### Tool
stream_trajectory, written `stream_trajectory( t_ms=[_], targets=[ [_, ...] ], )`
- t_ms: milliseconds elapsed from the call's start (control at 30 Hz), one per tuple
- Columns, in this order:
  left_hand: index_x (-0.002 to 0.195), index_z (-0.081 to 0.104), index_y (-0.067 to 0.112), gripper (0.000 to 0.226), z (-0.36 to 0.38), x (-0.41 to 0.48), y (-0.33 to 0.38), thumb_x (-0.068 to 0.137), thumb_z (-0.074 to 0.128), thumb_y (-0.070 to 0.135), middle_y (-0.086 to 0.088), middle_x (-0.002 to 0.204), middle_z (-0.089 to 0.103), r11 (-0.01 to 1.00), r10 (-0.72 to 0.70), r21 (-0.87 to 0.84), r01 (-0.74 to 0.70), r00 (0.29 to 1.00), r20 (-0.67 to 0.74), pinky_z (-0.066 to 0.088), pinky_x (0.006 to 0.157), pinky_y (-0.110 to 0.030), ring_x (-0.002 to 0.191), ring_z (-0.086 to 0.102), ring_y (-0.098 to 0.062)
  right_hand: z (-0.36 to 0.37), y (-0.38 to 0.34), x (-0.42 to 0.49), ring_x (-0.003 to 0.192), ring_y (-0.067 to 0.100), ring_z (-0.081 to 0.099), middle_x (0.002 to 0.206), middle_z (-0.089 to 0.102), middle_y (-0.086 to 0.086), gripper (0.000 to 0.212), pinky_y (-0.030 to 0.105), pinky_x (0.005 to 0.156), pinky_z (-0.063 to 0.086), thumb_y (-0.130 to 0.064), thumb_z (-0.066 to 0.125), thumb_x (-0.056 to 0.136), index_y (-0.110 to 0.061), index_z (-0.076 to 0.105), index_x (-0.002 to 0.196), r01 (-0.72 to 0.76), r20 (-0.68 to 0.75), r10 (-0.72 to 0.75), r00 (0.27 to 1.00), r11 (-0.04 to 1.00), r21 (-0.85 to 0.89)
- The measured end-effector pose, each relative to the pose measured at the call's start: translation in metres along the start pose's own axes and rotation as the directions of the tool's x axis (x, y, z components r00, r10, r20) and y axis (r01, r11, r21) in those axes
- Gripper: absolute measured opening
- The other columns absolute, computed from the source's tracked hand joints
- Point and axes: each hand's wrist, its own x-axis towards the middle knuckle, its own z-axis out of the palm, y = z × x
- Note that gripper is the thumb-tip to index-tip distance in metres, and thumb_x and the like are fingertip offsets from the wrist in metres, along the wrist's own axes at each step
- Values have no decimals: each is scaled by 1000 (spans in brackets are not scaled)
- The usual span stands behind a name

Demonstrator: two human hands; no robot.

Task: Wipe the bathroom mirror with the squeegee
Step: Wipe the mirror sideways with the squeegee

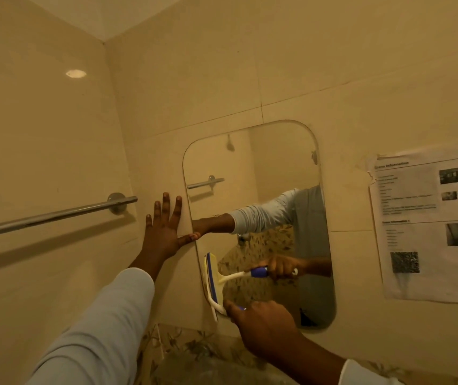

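The squeegee (211, 282) stands nearly upright, blade along the mirror's (278, 173) lower left edge, handle running right into the right hand (261, 326), fingers closed around it. The left hand (164, 229) lies flat, fingers spread, on the tiled wall (194, 79) beside the mirror. A towel bar (55, 213) runs left; a paper (430, 226) hangs right.

Cream tiled walls (194, 65) meeting at a corner up left, thin grout lines crossing the facing one. On the left wall, a chrome towel rail (55, 215) running slantwise to a round mount near the corner – above it, a bright oval glint of lamp light (75, 73) on the glossy tile. To the right, a printed paper notice (430, 226) stuck flat to the wall, edge torn, text too blurred to read. Along the bottom, a band of leaf-patterned tiles (191, 345). Warm, dim yellowish light throughout
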Motion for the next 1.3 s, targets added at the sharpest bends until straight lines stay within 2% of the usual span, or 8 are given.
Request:
stream_trajectory(
  t_ms=[100, 333, 567, 667, 900, 1000, 1133, 1300],
  targets=[
    [155, -26, 24, 123, 1, 0, -1, 81, 54, 79, -8, 161, -38, 1000, -3, 11, 4, 1000, -2, 4, 123, -61, 154, -19, -36, -3, 13, -11, 69, 30, 51, 84, 55, 9, 57, 35, 61, 46, -30, 50, 110, -40, 19, 156, -1, 8, 1, 1000, 1000, -14],
    [154, -30, 27, 124, 6, 4, -5, 80, 54, 80, -6, 159, -41, 1000, 4, 19, -4, 1000, -7, 3, 123, -62, 153, -21, -35, -15, 54, -55, 74, 29, 57, 105, 67, 15, 60, 40, 71, 57, -33, 48, 111, -42, 12, 159, -9, 96, 9, 995, 1000, 0],
    [154, -29, 30, 123, 9, 6, -7, 79, 54, 81, -5, 160, -41, 1000, 11, 23, -10, 1000, -20, 4, 122, -63, 154, -19, -35, -16, 92, -98, 60, 19, 44, 90, 52, 5, 70, 31, 60, 44, -35, 50, 111, -49, 2, 159, -53, 100, 53, 994, 999, -1],
    [154, -29, 29, 123, 9, 6, -8, 78, 53, 82, -4, 160, -40, 1000, 12, 18, -11, 1000, -20, 5, 122, -64, 154, -19, -36, -22, 108, -114, 59, 17, 41, 100, 60, 10, 71, 34, 64, 44, -38, 49, 111, -52, -2, 158, -75, 130, 79, 988, 997, -30],
    [154, -28, 31, 123, 11, 8, -9, 77, 52, 83, -2, 160, -41, 1000, 19, 5, -19, 1000, -24, 5, 122, -64, 154, -19, -35, -44, 140, -152, 78, 23, 56, 116, 63, 11, 79, 35, 73, 52, -43, 51, 109, -63, -15, 148, -96, 268, 124, 955, 989, -116],
    [155, -28, 31, 123, 11, 8, -10, 77, 52, 82, -2, 160, -42, 1000, 25, 6, -25, 999, -25, 5, 122, -64, 154, -19, -35, -51, 152, -170, 72, 18, 53, 107, 58, 5, 83, 29, 66, 47, -45, 49, 109, -63, -23, 146, -127, 244, 157, 957, 983, -132],
    [154, -28, 34, 120, 12, 7, -13, 77, 46, 86, 0, 160, -41, 999, 43, -7, -43, 999, -30, 4, 121, -64, 154, -20, -34, -60, 164, -191, 59, 7, 37, 94, 44, -2, 81, 23, 50, 28, -51, 41, 110, -65, -32, 142, -175, 203, 205, 958, 972, -157],
    [154, -28, 33, 121, 11, 6, -11, 76, 46, 86, -1, 160, -40, 999, 33, -10, -33, 999, -25, 5, 121, -65, 154, -18, -35, -65, 177, -213, 59, 8, 40, 90, 46, -5, 87, 27, 57, 39, -53, 38, 109, -69, -44, 133, -220, 209, 261, 943, 955, -200]
  ],
)
